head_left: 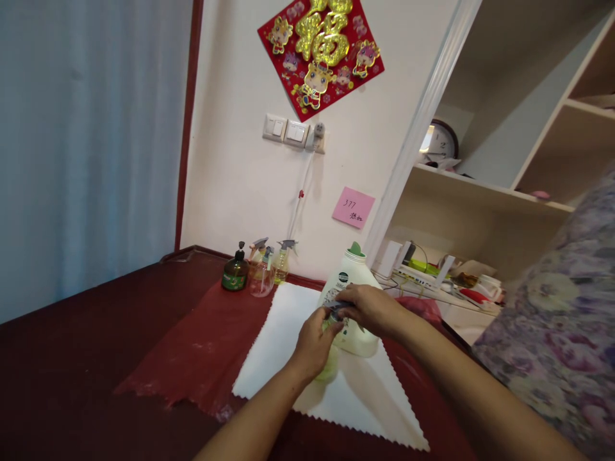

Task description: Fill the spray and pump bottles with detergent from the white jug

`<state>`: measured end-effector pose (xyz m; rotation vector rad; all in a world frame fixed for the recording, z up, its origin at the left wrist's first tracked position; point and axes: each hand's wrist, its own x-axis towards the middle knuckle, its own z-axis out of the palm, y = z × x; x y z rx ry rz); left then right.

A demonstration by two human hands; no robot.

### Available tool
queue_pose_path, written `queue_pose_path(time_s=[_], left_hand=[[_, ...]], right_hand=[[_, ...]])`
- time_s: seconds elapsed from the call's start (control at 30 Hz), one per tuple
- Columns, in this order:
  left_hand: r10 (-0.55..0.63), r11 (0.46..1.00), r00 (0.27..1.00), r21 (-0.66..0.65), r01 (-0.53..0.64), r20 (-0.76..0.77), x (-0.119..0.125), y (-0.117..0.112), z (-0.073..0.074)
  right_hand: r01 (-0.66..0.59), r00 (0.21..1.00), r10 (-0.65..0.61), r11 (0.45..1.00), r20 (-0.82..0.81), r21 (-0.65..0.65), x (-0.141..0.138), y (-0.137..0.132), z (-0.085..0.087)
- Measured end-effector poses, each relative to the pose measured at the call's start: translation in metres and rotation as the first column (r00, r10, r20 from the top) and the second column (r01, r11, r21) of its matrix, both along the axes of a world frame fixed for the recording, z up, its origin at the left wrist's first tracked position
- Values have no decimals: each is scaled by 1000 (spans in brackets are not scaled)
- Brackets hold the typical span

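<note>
In the head view, a spray bottle [327, 368] with a pale yellow-green see-through body stands on a white sheet with a scalloped edge [281, 333]. My left hand [311, 338] is closed around its upper part. Fingers of my right hand [368, 307] grip the grey spray head [335, 307] at its top; whether the head is screwed down tight I cannot tell. Just behind my hands stands a large pale green jug [362, 344], upright, with a green piece in its uncapped neck. My right hand covers part of its label.
A dark pump bottle [234, 275] and several spray bottles [262, 278] stand by the wall on a red plastic sheet [196, 346]. Cluttered shelves [475, 189] and a floral cloth [552, 333] are at the right. A cord hangs from a socket [316, 137].
</note>
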<state>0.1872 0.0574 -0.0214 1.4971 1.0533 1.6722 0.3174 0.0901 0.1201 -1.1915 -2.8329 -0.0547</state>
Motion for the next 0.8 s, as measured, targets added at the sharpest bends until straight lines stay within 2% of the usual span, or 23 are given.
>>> queue_pose_path(time_s=[0.17, 0.43, 0.63, 0.8], left_hand=[[-78, 997, 996, 8, 78, 46, -2, -3, 1], [74, 997, 994, -37, -71, 81, 3, 1, -2], [13, 1000, 1000, -2, -13, 24, -2, 0, -1], [13, 1000, 1000, 19, -13, -8, -5, 0, -4]], right_hand=[[10, 1000, -10, 1000, 8, 11, 0, -2, 0], [5, 1000, -5, 1000, 12, 31, 0, -2, -1], [10, 1000, -10, 1000, -2, 29, 3, 1, -3], [3, 1000, -3, 999, -10, 36, 6, 1, -5]])
